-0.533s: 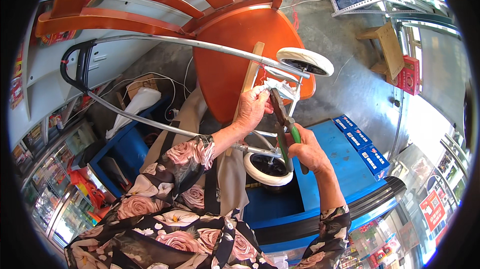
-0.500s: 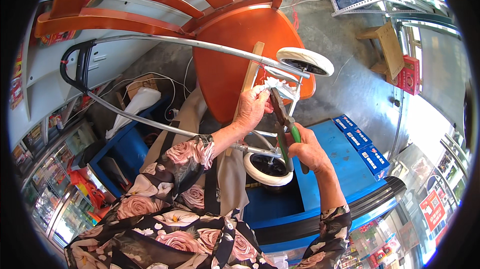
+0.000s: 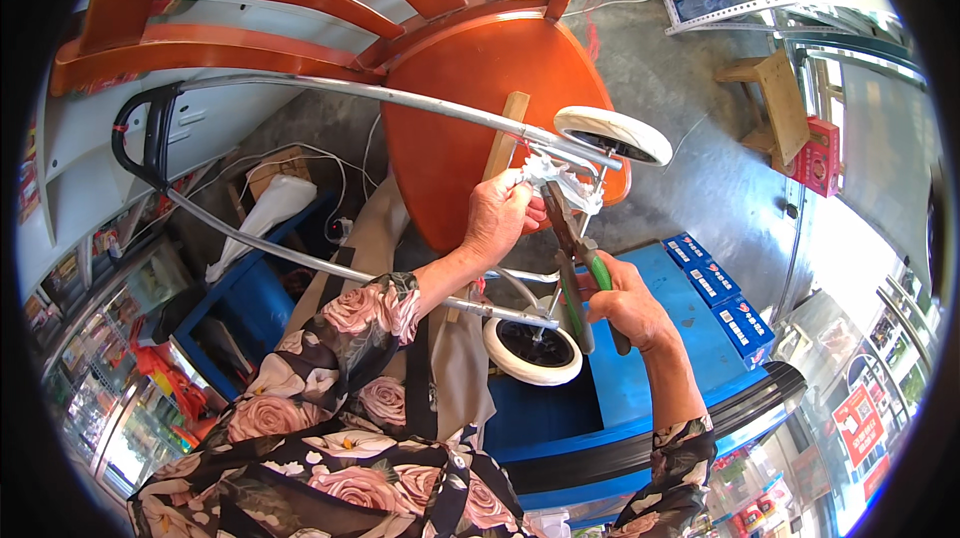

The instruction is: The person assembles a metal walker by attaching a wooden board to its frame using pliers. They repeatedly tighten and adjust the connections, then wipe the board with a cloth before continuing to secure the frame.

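Note:
A metal cart frame (image 3: 380, 93) with a black handle (image 3: 160, 138) lies tilted over an orange wooden chair (image 3: 450, 68). Its far white wheel (image 3: 640, 141) is by the seat's right edge, its near white wheel (image 3: 535, 370) close to my lap. My left hand (image 3: 500, 218) pinches crumpled white material, apparently plastic or cloth, (image 3: 580, 190) at the frame's crossbar end. Green-handled pliers (image 3: 565, 228) are gripped in my right hand (image 3: 632, 308), with their jaws at that white material. Fingers and folds hide what the jaws touch. A wooden strip (image 3: 508, 135) runs under the frame.
To the right stands a blue cabinet (image 3: 660, 328) carrying several small blue boxes (image 3: 715, 283). A wooden stool (image 3: 780, 108) and a red box (image 3: 820, 158) are farther right. White cables (image 3: 330, 153) trail across the floor at left.
The cart frame has shifted slightly left, and its near wheel lower. More of the white material shows beside the pliers. Both hands keep their hold.

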`<state>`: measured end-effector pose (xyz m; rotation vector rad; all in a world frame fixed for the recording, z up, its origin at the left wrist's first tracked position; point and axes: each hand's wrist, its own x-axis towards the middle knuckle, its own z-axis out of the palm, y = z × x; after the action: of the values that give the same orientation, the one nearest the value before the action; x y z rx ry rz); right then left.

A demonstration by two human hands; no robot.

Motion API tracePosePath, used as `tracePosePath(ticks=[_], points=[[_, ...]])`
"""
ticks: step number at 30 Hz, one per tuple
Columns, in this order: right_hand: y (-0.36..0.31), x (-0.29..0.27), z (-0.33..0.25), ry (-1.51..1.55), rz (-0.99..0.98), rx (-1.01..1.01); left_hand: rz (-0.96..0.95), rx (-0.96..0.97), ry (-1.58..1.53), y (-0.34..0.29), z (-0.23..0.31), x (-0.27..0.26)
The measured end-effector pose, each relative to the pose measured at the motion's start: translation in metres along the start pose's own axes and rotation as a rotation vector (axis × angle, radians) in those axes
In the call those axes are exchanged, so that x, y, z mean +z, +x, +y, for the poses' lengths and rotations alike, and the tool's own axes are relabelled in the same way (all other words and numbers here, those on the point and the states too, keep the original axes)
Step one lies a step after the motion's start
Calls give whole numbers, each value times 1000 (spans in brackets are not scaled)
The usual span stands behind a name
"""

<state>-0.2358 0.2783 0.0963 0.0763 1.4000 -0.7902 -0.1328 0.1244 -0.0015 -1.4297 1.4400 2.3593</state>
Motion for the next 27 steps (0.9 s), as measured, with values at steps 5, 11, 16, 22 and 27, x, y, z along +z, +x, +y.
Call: tracePosePath(ticks=[5, 11, 16, 22, 27], points=[[5, -4, -6, -43, -3, 7, 13, -14, 33, -2, 3, 0], [11, -6, -7, -30, -28, 6, -9, 48, 107, -2, 2, -2], [14, -4, -15, -91, 9, 55, 19, 304, 420, -4, -4, 4], [16, -2, -25, -92, 58, 45, 44, 378, 708, -12, 0, 7], [19, -5, -29, -102, 61, -6, 23, 453, 673, -13, 4, 11]])
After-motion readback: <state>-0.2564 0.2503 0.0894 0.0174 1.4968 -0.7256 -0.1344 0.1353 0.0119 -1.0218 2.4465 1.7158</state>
